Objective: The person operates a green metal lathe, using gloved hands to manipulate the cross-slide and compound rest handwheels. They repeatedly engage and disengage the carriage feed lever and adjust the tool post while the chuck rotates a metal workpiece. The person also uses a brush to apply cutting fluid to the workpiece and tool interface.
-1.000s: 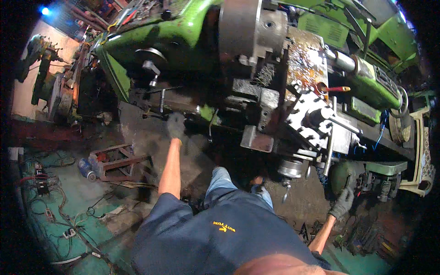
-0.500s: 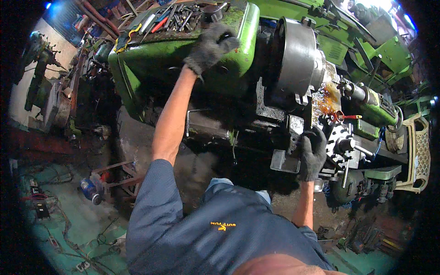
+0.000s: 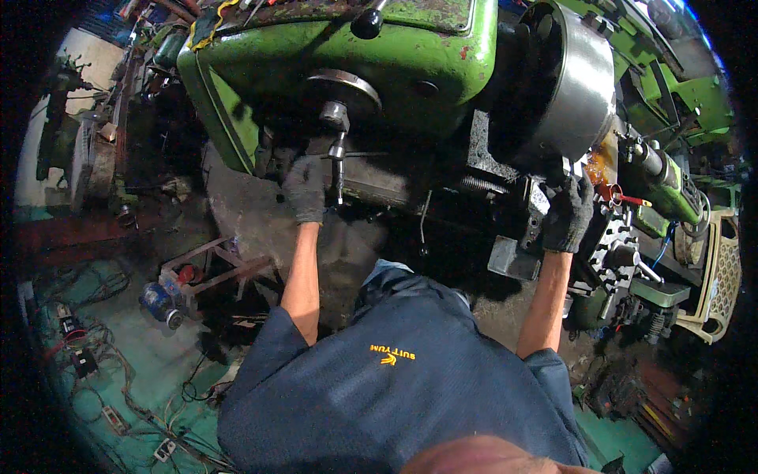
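Green enamel over metal, bright bare steel, matt cloth.

Lathe headstock (image 3: 410, 67): green paint, glossy on the rounded edge, chipped and stained in spots. Chuck (image 3: 588, 91): bare steel, smooth curved face, strong sheen. Crank handle (image 3: 338, 146): bright metal, polished look. Lever knob (image 3: 367, 24): black, glossy, probably plastic. Lead screw (image 3: 483, 185): grey metal, ridged by its thread. Left glove (image 3: 304, 189), right glove (image 3: 570, 213): dark grey fabric, matt, fuzzy, looks knitted. Shirt (image 3: 363, 411): navy cloth, matt, finely textured; yellow print on it. Trousers (image 3: 388, 268): blue cloth, dull. Bottle (image 3: 160, 304): blue, shiny, plastic-looking. Floor (image 3: 150, 355): green, dull, smudged.
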Demonstrator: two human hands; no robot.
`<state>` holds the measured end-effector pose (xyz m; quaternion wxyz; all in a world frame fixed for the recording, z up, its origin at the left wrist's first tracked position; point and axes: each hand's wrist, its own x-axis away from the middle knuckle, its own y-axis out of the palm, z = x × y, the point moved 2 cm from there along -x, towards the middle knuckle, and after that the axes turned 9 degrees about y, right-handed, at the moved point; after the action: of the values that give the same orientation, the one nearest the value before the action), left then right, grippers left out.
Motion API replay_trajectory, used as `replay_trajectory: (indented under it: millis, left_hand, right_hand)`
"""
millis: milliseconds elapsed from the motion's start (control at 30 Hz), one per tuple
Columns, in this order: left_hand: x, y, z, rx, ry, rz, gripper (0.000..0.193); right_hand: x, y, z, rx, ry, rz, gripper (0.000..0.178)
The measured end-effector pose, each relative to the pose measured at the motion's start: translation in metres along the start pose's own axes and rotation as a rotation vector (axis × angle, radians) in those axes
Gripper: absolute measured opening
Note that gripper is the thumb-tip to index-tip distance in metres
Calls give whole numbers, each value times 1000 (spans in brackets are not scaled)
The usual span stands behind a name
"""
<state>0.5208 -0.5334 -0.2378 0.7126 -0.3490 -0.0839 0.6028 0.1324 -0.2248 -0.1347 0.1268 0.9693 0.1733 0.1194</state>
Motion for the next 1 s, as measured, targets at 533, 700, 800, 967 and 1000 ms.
replay_trajectory:
  millis: [533,700,800,967,1000]
  left_hand:
    - [-4,74,-49,-761,144,-705,53]
    - [39,39,67,-473,321,-721,39]
    - [28,16,161,-200,369,-600,26]
    - [-32,3,354,171,888,-379,9]
    - [-43,6,391,131,1054,-291,13]
  right_hand:
    - [-10,11,-27,173,-141,165,34]
    - [-4,-6,-28,399,-235,119,36]
    - [45,-22,-56,419,-279,140,31]
    - [122,-126,-82,442,-553,285,15]
    - [127,-152,-84,499,-571,347,12]
